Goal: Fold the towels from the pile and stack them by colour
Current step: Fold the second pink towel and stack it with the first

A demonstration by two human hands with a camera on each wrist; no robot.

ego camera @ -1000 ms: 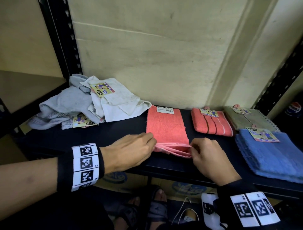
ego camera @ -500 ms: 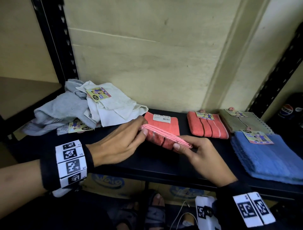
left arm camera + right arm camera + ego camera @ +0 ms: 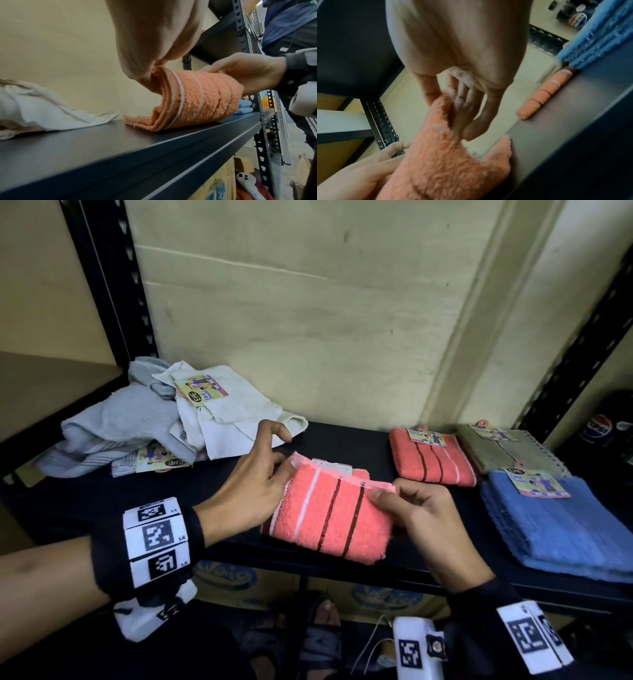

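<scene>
A coral striped towel (image 3: pixel 334 517) lies folded over near the front of the black shelf (image 3: pixel 212 484), its upper flap still raised. My left hand (image 3: pixel 274 470) pinches the flap's left corner, and my right hand (image 3: pixel 394 501) pinches its right corner. The left wrist view shows the coral towel (image 3: pixel 197 98) doubled over with both hands on its top edge. In the right wrist view my fingers (image 3: pixel 467 115) hold the coral towel (image 3: pixel 447 166) against the thumb. An unfolded pile of grey and white towels (image 3: pixel 154 419) sits at the back left.
Folded stacks stand at the right: a coral towel (image 3: pixel 433 462), an olive towel (image 3: pixel 507 451) and blue towels (image 3: pixel 565 525). Black shelf posts (image 3: pixel 113 282) rise at both sides. A soda bottle (image 3: pixel 597 429) stands far right. Cardboard boxes (image 3: pixel 239 580) lie under the shelf.
Both hands lifted the near edge of the flat coral towel and carried it over towards the back, doubling the towel so its striped side faces up.
</scene>
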